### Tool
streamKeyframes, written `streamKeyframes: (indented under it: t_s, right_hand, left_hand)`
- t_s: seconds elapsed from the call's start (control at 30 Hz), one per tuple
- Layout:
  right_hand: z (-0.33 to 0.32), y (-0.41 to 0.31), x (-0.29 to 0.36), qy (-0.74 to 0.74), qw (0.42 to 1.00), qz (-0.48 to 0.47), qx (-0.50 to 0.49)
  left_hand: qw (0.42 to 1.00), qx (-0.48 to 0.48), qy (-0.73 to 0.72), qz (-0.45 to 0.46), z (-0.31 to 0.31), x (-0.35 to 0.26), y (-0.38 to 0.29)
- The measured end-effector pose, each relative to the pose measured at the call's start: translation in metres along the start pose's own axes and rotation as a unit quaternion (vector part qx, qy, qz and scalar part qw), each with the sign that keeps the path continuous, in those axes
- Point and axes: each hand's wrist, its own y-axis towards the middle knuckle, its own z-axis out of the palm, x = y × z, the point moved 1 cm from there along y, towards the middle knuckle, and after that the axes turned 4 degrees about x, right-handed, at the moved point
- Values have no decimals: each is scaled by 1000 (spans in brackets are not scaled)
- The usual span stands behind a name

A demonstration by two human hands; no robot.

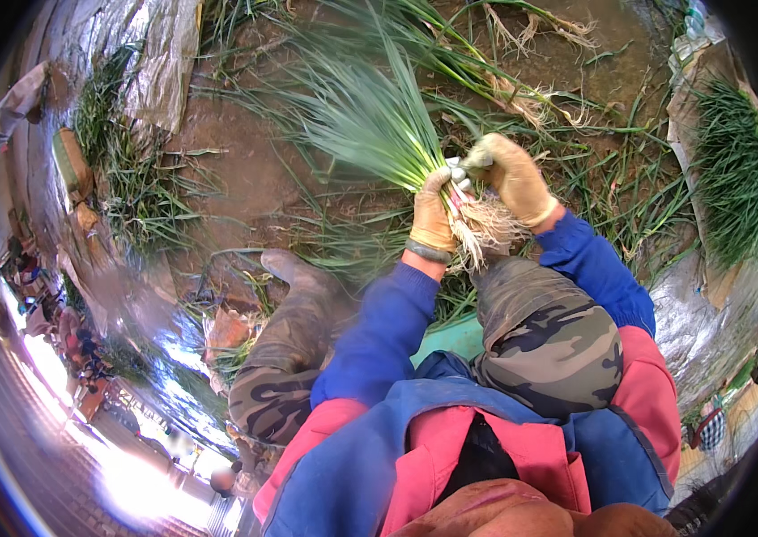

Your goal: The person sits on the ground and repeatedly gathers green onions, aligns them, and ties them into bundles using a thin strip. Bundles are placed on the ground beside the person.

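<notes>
A bunch of onion-like green plants (379, 124) fans out before me, long leaves pointing up and to the left. Its pale and pinkish stems end in a mass of whitish roots (486, 225). My left hand (433, 215), in a tan, soiled glove, is wrapped around the stems just above the roots. On the other side of the bunch is my right hand (516, 178), also gloved. Its bent fingers, grey at the tips, meet the stems beside the left fingertips; whether they pinch a leaf or stem is hidden.
More rooted plants (513, 94) lie on the wet brown ground beyond the bunch. Loose leaves (620, 181) litter the right side. A pile of greens (735, 174) rests on sheeting at far right. My camouflage-clad knee (547, 335) is just below my hands. Other people (80, 342) are far left.
</notes>
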Motion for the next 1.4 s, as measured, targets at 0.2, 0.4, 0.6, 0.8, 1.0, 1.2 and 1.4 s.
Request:
streamKeyframes:
  t_s: [0.2, 0.4, 0.6, 0.8, 1.0, 1.2, 1.4]
  right_hand:
    - [-89, -18, 38, -598, 785, 160, -11]
    - [-147, 51, 61, -830, 522, -123, -155]
    - [-144, 14, 70, -565, 762, -52, -311]
    - [-205, -83, 78, -802, 461, 118, -361]
    - [-102, 22, 25, -716, 658, -205, -114]
    - [-112, 82, 10, -873, 478, -16, -93]
    - [-52, 23, 31, -802, 558, -202, -74]
  left_hand:
    - [991, 116, 55, 34, -7, -36, -2]
    - [993, 108, 39, 31, -9, -33, 3]
    - [995, 83, 15, 60, -25, -47, 4]
    - [995, 82, 30, 52, -22, -39, 9]
    - [995, 85, 24, 37, -30, -25, 1]
    - [994, 57, 89, 18, -26, -25, -2]
    - [990, 0, 133, 52, -8, -16, 4]
